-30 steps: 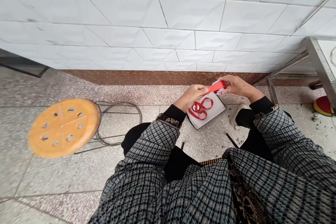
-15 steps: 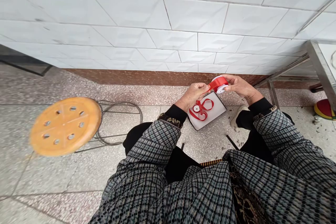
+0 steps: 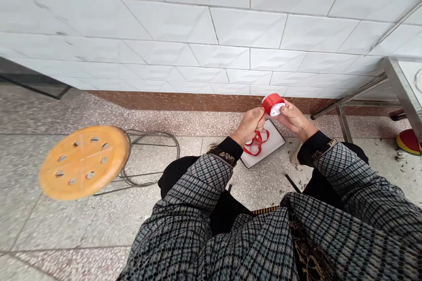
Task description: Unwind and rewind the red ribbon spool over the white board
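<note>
1. Holds the spool of red ribbon (image 3: 273, 103) in the right hand (image 3: 294, 118), pressing the thumb to its white end disc; cannot tell the reach of the other fingers hidden behind.
2. Pinches a strip of that ribbon (image 3: 263, 117) narrowly in the left hand (image 3: 249, 126), just beside the spool, with thumb and fingers closed.
3. Has the spool raised beyond the white panel (image 3: 275, 140), before brown skirting (image 3: 184, 102) under a white tiled wall (image 3: 171, 24).
4. Has loose ribbon loops (image 3: 260, 142) below the left hand, over the panel; cannot tell whether touching it.
5. Wears a checked coat (image 3: 201, 186) with black cuffs (image 3: 231, 149).
6. Has an orange stool (image 3: 84, 160) well apart on the left, a metal frame (image 3: 398, 83) on the right.
</note>
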Demonstrator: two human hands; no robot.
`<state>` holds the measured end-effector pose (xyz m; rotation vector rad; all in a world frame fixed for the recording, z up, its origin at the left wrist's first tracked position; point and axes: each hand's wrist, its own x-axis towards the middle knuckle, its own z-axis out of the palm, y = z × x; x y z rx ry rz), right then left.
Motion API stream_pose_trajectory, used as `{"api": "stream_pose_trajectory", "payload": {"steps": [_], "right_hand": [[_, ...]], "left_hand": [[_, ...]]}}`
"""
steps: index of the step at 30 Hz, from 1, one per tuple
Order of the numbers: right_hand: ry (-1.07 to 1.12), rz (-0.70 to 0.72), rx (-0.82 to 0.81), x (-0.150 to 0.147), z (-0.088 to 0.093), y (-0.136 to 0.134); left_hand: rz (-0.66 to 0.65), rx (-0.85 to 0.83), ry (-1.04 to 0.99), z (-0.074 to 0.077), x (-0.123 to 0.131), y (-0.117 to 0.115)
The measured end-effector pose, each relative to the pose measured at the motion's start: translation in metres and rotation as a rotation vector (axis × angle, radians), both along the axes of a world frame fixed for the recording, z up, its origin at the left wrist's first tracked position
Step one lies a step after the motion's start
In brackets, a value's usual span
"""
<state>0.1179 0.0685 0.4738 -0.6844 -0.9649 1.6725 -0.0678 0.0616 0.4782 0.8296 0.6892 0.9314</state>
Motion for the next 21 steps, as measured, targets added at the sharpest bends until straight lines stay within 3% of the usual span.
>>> {"api": "stream_pose_trajectory", "payload": {"steps": [8,15,21], "right_hand": [[-0.048,-0.045,0.051,-0.007,0.002,0.003],[-0.186,-0.066,0.07,0.004,0.011,0.008],[-0.105,-0.028,0.072,-0.007,0.001,0.002]], "left_hand": [[-0.167,-0.115,-0.036,0.01,-0.008,0.001],[-0.165,-0.084,-0.027,0.011,-0.016,0.005],[-0.18,-0.11,-0.014,0.009,-0.013,0.004]]}}
